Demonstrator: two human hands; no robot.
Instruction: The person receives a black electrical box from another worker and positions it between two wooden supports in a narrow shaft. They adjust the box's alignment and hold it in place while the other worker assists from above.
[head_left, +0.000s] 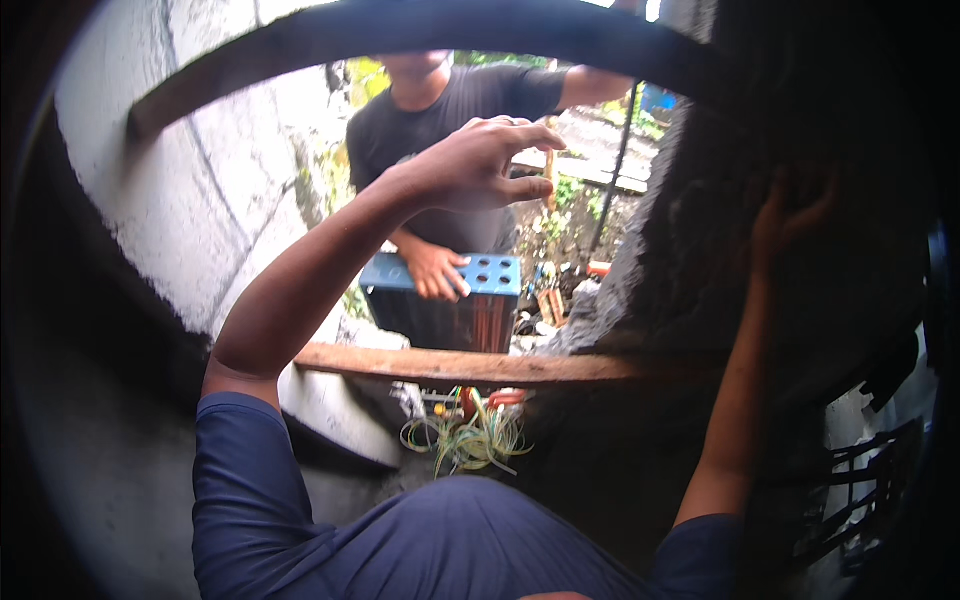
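Note:
My left hand (490, 165) is raised in the bright wall opening, its fingers curved apart and nothing in them. Past it stands a person in a dark shirt (400, 135). That person's hand (436, 274) rests on top of a blue box with round holes (488, 270). The box has dark sides and stands just outside the opening. In deep shadow my right hand (795, 215) is up against the dark rough wall (690, 290). Its fingers look spread, with no object visible in them.
A wooden plank (480, 366) crosses the bottom of the opening, and a dark curved bar (430, 32) spans its top. Tangled pale strands (470, 440) lie below the plank. A thin dark rod (616, 165) leans outside near rubble. Dark slats (865, 475) stand at lower right.

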